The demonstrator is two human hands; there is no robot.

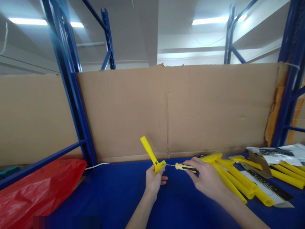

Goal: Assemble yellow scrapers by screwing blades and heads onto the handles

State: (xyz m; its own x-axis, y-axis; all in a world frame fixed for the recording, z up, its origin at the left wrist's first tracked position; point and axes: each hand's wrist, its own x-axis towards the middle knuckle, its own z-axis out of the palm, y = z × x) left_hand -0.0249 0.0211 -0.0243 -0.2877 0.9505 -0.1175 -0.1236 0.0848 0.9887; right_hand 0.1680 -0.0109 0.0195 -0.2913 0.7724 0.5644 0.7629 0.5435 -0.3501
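Observation:
My left hand [153, 180] grips a yellow plastic handle piece [149, 150] by its wide head, with the long tubular part slanting up and to the left. In my right hand [202, 173] is a screwdriver [182, 166] with a cream and black grip, held level. Its thin shaft points left, and the tip meets or nearly meets the head of the yellow piece. Whether a screw sits there is too small to make out. Several more yellow handle pieces [234, 179] lie just beyond my right hand.
Underneath is a blue work surface [114, 190]. A tall cardboard panel [128, 114] closes off the back between blue rack posts [77, 95]. A red plastic bag [47, 187] lies at the left. At the right are printed packaging cards [267, 187] and further yellow tubes [287, 178].

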